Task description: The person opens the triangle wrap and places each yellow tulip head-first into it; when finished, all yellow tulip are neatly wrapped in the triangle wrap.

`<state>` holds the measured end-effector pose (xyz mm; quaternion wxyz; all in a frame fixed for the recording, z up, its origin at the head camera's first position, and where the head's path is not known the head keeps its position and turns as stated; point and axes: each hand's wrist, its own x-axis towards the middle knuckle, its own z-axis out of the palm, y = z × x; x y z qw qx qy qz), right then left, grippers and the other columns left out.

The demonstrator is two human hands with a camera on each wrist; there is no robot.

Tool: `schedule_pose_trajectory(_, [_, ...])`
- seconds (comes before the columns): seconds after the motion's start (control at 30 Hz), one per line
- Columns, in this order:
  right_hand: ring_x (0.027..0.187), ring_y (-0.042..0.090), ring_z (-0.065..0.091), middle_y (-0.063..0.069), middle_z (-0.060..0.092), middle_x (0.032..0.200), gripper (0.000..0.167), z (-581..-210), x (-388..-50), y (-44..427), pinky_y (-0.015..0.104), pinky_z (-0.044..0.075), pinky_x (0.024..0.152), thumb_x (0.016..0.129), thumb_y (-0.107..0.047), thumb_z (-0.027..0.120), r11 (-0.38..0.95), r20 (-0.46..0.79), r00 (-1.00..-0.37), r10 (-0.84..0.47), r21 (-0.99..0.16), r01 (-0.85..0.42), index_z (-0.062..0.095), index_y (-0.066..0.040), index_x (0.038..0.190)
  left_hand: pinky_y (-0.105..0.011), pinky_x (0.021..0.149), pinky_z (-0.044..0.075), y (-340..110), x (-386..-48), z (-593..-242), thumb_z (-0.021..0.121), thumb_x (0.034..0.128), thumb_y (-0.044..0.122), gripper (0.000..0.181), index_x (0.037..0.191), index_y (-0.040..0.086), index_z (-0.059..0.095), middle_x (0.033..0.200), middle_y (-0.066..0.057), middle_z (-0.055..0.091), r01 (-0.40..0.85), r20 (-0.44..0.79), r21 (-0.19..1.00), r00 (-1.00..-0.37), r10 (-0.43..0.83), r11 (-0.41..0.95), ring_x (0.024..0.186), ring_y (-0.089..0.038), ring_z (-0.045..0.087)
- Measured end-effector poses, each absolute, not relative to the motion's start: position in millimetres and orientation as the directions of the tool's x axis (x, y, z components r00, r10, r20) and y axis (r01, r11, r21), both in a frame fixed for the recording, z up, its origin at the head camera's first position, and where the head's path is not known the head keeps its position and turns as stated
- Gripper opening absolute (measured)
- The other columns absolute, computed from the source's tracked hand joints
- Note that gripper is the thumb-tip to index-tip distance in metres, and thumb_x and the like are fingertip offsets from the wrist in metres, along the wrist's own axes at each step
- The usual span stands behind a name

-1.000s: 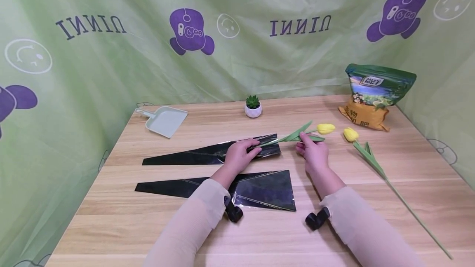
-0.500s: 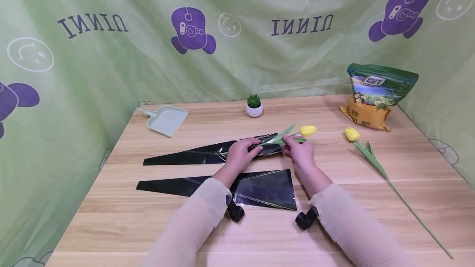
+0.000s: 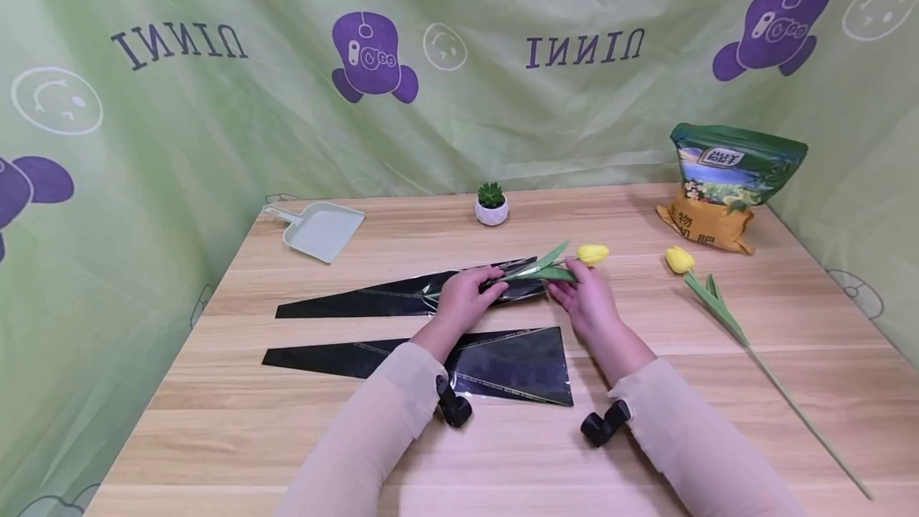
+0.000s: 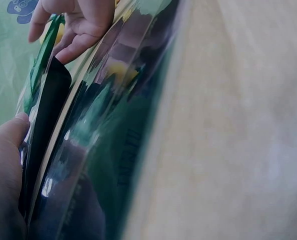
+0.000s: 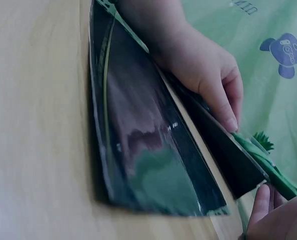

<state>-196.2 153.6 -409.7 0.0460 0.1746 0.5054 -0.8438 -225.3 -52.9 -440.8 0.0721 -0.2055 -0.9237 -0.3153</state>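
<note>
A yellow tulip (image 3: pixel 592 254) with green leaves lies with its stem inside a black, partly clear flower sleeve (image 3: pixel 352 303). My left hand (image 3: pixel 463 301) grips that sleeve near its wide mouth, thumb and fingers at its edge. Close below the bloom, my right hand (image 3: pixel 590 303) holds the tulip by its stem and leaves, beside the sleeve's mouth. The left wrist view shows the right hand's fingers (image 4: pixel 81 45) by the leaves, partly hiding the bloom. In the right wrist view, the left thumb presses the sleeve's edge. A second flower sleeve (image 3: pixel 513 365) lies flat nearer me.
Another yellow tulip (image 3: pixel 680 260) lies along the right side of the table. Behind it stands a green and orange bag (image 3: pixel 725 182). A small potted succulent (image 3: pixel 491 206) is at the back, and a pale dustpan (image 3: pixel 325 231) lies at the back left.
My right hand has moved left, pushing the tulip deeper into the sleeve, then shifted slightly right along the stem towards the bloom. The left hand stays on the sleeve.
</note>
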Motion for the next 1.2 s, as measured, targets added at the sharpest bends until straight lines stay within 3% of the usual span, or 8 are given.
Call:
schedule_pose_trajectory(0.2, [0.095, 0.002, 0.063, -0.008, 0.062, 0.098, 0.008, -403.0, -194.1, 179.3, 0.021, 0.055, 0.088, 0.105, -0.026, 0.043, -0.420, -0.291, -0.955, 0.062, -0.875, 0.239, 0.039, -0.021, 0.110, -0.036, 0.106, 0.048, -52.2, -226.1, -437.9, 0.064, 0.0945, 0.032, 0.030, 0.119, 0.016, 0.071, 0.128, -0.005, 0.067, 0.422, 0.254, 0.559, -0.906, 0.338, 0.714, 0.122, -0.021, 0.062])
schedule_pose_trajectory(0.33, [0.091, 0.001, 0.067, -0.012, 0.064, 0.093, 0.013, -401.4, -194.7, 200.3, 0.018, 0.057, 0.085, 0.104, -0.022, 0.046, -0.308, -0.246, -0.969, 0.017, -0.923, 0.229, 0.042, -0.015, 0.115, -0.037, 0.106, 0.048, -52.3, -225.4, -437.4, 0.064, 0.0943, 0.032, 0.030, 0.119, 0.016, 0.071, 0.128, -0.006, 0.067, 0.421, 0.249, 0.554, -0.907, 0.340, 0.718, 0.122, -0.021, 0.062])
schedule_pose_trajectory(0.5, [0.082, -0.001, 0.068, -0.016, 0.065, 0.088, 0.058, -400.1, -199.9, 225.5, 0.014, 0.057, 0.080, 0.100, -0.012, 0.054, -0.144, -0.173, -0.984, -0.040, -0.974, 0.177, 0.026, 0.007, 0.147, -0.036, 0.106, 0.048, -52.6, -224.8, -438.1, 0.064, 0.0944, 0.032, 0.031, 0.120, 0.016, 0.071, 0.129, -0.005, 0.067, 0.420, 0.241, 0.554, -0.907, 0.345, 0.718, 0.123, -0.021, 0.062])
schedule_pose_trajectory(0.57, [0.083, -0.002, 0.067, -0.016, 0.063, 0.091, 0.068, -399.9, -203.1, 234.7, 0.014, 0.057, 0.080, 0.098, -0.010, 0.057, -0.011, -0.148, -0.986, -0.077, -0.989, 0.149, 0.018, 0.009, 0.151, -0.036, 0.107, 0.047, -52.6, -224.6, -438.2, 0.064, 0.0946, 0.032, 0.031, 0.120, 0.016, 0.071, 0.130, -0.005, 0.067, 0.417, 0.237, 0.559, -0.908, 0.344, 0.717, 0.124, -0.021, 0.061])
schedule_pose_trajectory(0.67, [0.086, -0.006, 0.063, -0.010, 0.061, 0.100, 0.066, -400.5, -208.4, 247.4, 0.014, 0.056, 0.081, 0.097, -0.013, 0.061, 0.237, -0.131, -0.982, -0.133, -0.967, 0.096, 0.027, 0.007, 0.150, -0.037, 0.107, 0.047, -52.6, -224.9, -438.5, 0.064, 0.0946, 0.033, 0.031, 0.121, 0.017, 0.071, 0.130, -0.005, 0.066, 0.413, 0.231, 0.559, -0.911, 0.342, 0.719, 0.124, -0.021, 0.061])
schedule_pose_trajectory(0.8, [0.089, -0.009, 0.059, 0.015, 0.061, 0.121, 0.059, -401.5, -214.9, 257.9, 0.013, 0.054, 0.081, 0.095, -0.019, 0.065, 0.441, -0.138, -0.975, -0.172, -0.896, 0.049, 0.041, 0.003, 0.145, -0.037, 0.107, 0.047, -52.5, -225.2, -437.9, 0.064, 0.0946, 0.033, 0.032, 0.121, 0.017, 0.071, 0.131, -0.005, 0.066, 0.411, 0.224, 0.555, -0.911, 0.345, 0.724, 0.125, -0.021, 0.060])
schedule_pose_trajectory(0.9, [0.090, -0.008, 0.058, 0.025, 0.055, 0.132, 0.057, -403.8, -219.4, 261.1, 0.012, 0.053, 0.081, 0.094, -0.022, 0.066, 0.491, -0.148, -0.970, -0.190, -0.870, 0.036, 0.045, 0.002, 0.142, -0.037, 0.107, 0.047, -52.4, -225.0, -437.0, 0.064, 0.0943, 0.033, 0.032, 0.121, 0.017, 0.071, 0.131, -0.005, 0.066, 0.410, 0.225, 0.552, -0.912, 0.344, 0.726, 0.125, -0.021, 0.061])
schedule_pose_trajectory(1.2, [0.090, 0.001, 0.062, 0.020, 0.063, 0.123, 0.057, -411.0, -228.6, 250.1, 0.017, 0.056, 0.079, 0.092, -0.026, 0.069, 0.504, -0.191, -0.955, -0.225, -0.862, 0.053, 0.050, 0.000, 0.139, -0.038, 0.108, 0.047, -50.8, -223.2, -434.5, 0.065, 0.0938, 0.034, 0.034, 0.123, 0.017, 0.069, 0.131, -0.003, 0.066, 0.416, 0.222, 0.555, -0.909, 0.354, 0.721, 0.127, -0.020, 0.059])
